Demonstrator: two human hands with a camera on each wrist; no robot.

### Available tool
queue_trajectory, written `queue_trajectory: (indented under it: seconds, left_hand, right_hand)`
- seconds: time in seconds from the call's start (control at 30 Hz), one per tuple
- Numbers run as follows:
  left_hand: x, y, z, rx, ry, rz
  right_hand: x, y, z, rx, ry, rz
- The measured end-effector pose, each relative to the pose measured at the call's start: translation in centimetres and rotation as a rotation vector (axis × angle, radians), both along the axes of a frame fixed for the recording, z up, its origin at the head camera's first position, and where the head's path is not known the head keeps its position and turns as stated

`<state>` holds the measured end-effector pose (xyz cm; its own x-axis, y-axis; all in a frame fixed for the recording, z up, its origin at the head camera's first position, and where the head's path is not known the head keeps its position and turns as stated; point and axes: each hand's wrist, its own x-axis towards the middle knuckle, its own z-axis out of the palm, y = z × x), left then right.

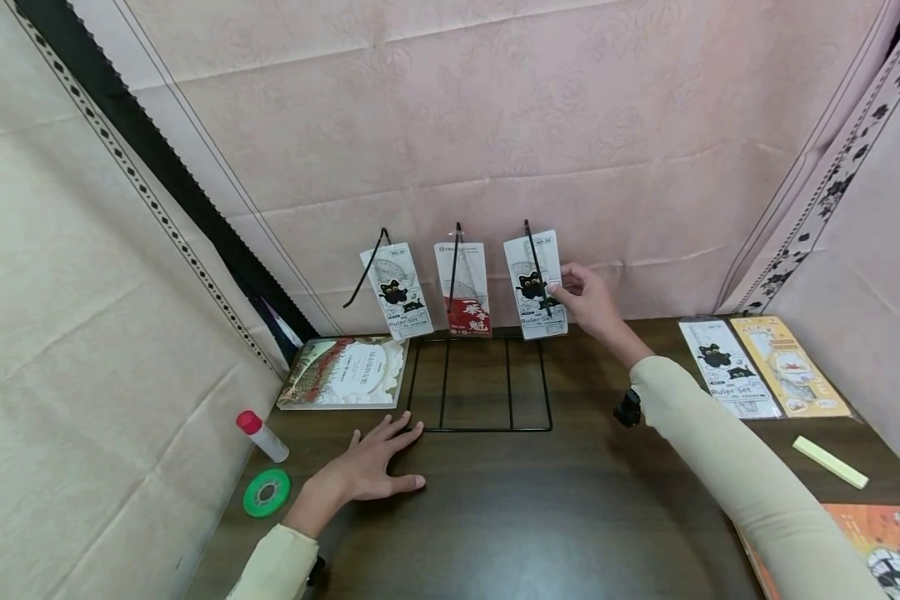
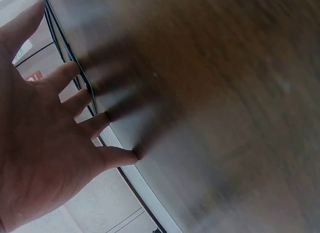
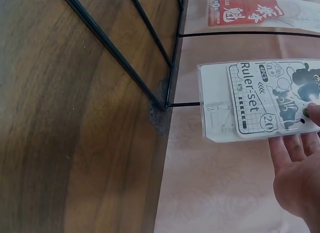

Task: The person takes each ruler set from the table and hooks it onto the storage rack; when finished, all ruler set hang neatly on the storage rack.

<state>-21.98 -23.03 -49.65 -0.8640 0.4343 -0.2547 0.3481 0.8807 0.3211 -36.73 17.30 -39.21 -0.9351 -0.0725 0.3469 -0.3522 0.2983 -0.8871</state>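
Clock directions read in the head view from the middle of the rack base, twelve being the far side.

- Rack, black wire (image 1: 487, 430): flat base on the brown surface (image 1: 510, 517); three upright arms at the far side, a packet on each.
- Right packet, white, "Ruler Set", black-cat print (image 1: 527, 286): at one o'clock, on the right arm, face toward the person.
- Right hand (image 1: 591, 304): fingers pinching the right packet by its right edge, thumb on the front, other fingers behind.
- Middle packet, red lower part (image 1: 471, 287): at twelve.
- Left packet, cat print (image 1: 397, 292): between ten and eleven, tilted.
- Left hand (image 1: 367, 462): at eight, palm down by the base's near left corner; fingers spread wide, holding nothing.
- Booklet (image 1: 330, 375): at nine, just beside the base.
- Glue stick, red cap (image 1: 264, 437): between eight and nine, lying down.
- Green ring (image 1: 266, 493): at eight, near the glue stick.
- Flat cat packet (image 1: 729, 367) and yellow packet (image 1: 791, 367): side by side at three.
- Pale yellow bar (image 1: 830, 462): past three.
- Orange book (image 1: 896, 542): near four, partly hidden by the right sleeve (image 1: 757, 483).
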Motion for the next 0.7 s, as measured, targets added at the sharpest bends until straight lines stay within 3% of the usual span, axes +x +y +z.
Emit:
queue_trajectory:
  seconds: [0.7]
  left_hand:
    - [0.2, 0.1, 0.1, -0.002, 0.016, -0.002]
  right_hand:
    - [0.3, 1.8, -1.0, -0.019, 0.007, 0.038]
